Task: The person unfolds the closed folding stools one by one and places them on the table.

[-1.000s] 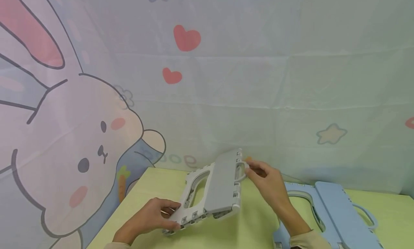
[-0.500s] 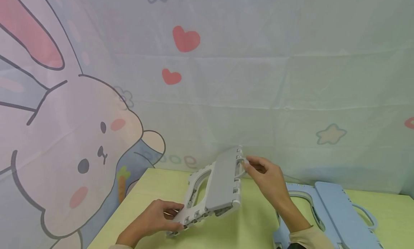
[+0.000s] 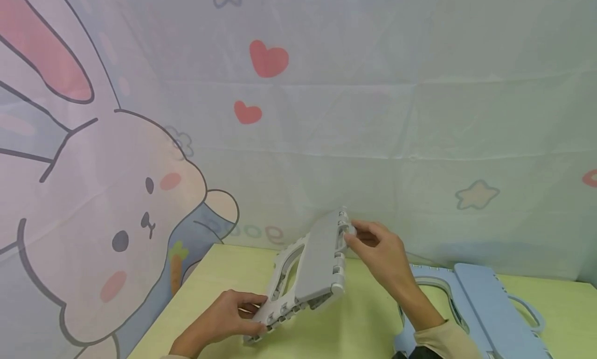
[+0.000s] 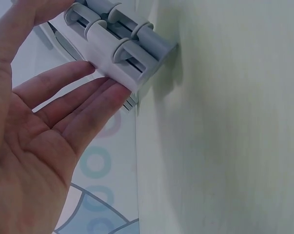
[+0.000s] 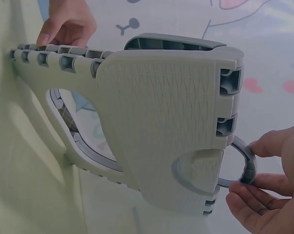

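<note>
A grey-white folding step stool [image 3: 322,260], folded flat, is tilted up between my two hands over the table. Its lower left end touches or nearly meets the tabletop. With thumb and fingers, my left hand [image 3: 228,316] pinches that hinged lower end; the left wrist view has fingertips against its hinge knuckles [image 4: 132,58]. At the raised end, my right hand [image 3: 380,253] holds the small loop handle [image 5: 249,173] between thumb and fingers, clear in the right wrist view. A wide oval opening shows in the stool's leg panel [image 5: 34,83].
A blue folding stool [image 3: 499,307], also folded, lies at the right on the pale yellow-green table [image 3: 224,266], with its loop handle pointing right. My right forearm reaches over its left part. Behind the table hangs a cloth [image 3: 354,141] printed with a rabbit and hearts.
The grey-white stool's raised end has tipped slightly higher, the right hand moving up and left with it. The left hand has shifted slightly right. The blue stool stays put.
</note>
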{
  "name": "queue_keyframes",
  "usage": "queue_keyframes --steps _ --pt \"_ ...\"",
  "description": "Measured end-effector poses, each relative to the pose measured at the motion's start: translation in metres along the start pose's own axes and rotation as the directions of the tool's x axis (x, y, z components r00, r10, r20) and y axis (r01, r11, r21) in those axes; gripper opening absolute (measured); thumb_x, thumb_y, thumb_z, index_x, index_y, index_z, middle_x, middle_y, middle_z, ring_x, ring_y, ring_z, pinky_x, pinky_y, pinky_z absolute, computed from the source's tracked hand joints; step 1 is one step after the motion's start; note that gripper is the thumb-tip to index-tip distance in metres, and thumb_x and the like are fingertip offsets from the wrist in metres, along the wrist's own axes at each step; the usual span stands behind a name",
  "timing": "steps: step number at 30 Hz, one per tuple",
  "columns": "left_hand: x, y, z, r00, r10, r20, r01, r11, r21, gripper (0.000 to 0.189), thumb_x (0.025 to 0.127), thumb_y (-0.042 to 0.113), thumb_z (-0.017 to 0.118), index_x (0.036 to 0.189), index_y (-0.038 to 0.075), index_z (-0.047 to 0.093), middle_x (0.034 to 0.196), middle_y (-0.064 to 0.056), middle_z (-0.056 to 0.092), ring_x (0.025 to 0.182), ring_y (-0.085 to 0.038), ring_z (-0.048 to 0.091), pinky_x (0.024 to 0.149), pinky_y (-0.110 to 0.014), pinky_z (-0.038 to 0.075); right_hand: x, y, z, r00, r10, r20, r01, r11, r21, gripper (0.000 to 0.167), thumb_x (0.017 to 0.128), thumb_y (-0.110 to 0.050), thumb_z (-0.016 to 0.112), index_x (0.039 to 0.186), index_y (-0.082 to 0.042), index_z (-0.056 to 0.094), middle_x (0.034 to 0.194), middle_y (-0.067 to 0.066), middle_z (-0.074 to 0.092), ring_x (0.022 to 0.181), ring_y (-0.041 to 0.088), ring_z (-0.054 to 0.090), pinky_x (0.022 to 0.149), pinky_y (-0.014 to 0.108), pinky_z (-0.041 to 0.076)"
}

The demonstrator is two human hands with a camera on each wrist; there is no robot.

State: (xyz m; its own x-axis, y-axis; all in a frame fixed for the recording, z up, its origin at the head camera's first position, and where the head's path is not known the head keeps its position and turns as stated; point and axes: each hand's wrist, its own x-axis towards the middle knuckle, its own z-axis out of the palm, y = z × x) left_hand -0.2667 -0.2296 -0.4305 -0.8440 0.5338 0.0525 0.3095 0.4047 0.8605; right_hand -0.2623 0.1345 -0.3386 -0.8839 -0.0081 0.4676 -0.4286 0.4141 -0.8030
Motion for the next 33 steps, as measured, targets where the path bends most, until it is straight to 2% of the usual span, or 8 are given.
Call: queue_keyframes --steps 10,16,26,33 --pt "0.000 0.003 0.004 1.000 0.010 0.019 -0.008 0.998 -0.068 0.058 0.091 0.018 0.087 0.139 -0.008 0.066 0.133 -0.024 0.068 0.110 -0.033 0.073 0.091 -0.033 0.063 0.006 -0.010 0.000 0.999 -0.054 -0.010 0.053 0.998 -0.029 0.044 0.101 -0.024 0.076 0.138 0.000 0.069 0.117 0.008 0.071 0.107 0.025 0.070 0.094 0.039 0.060" --pt "0.001 0.002 0.007 0.999 0.032 0.025 -0.030 0.995 -0.092 0.056 0.093 0.017 0.084 0.139 -0.009 0.065 0.133 -0.025 0.068 0.110 -0.034 0.073 0.090 -0.033 0.064 0.009 -0.016 0.000 0.997 -0.078 -0.014 0.078 0.996 -0.037 0.042 0.101 -0.021 0.076 0.136 0.000 0.069 0.117 0.009 0.070 0.106 0.025 0.070 0.094 0.038 0.060" --pt "0.003 0.002 0.015 1.000 0.031 -0.001 -0.031 0.993 -0.117 0.054 0.094 0.013 0.083 0.140 -0.008 0.064 0.133 -0.026 0.068 0.110 -0.037 0.073 0.089 -0.034 0.064 0.013 -0.021 0.001 0.992 -0.119 -0.036 0.117 0.992 -0.057 0.039 0.100 -0.019 0.075 0.134 0.001 0.071 0.114 0.010 0.071 0.104 0.026 0.071 0.092 0.045 0.061" --pt "0.004 0.002 0.020 0.999 0.033 -0.009 -0.034 0.988 -0.150 0.053 0.095 0.010 0.081 0.140 -0.010 0.063 0.133 -0.029 0.067 0.112 -0.041 0.072 0.088 -0.034 0.065 0.016 -0.024 0.001 0.990 -0.131 -0.043 0.128 0.989 -0.073 0.037 0.100 -0.018 0.074 0.132 0.001 0.072 0.112 0.010 0.071 0.102 0.026 0.071 0.090 0.043 0.061"
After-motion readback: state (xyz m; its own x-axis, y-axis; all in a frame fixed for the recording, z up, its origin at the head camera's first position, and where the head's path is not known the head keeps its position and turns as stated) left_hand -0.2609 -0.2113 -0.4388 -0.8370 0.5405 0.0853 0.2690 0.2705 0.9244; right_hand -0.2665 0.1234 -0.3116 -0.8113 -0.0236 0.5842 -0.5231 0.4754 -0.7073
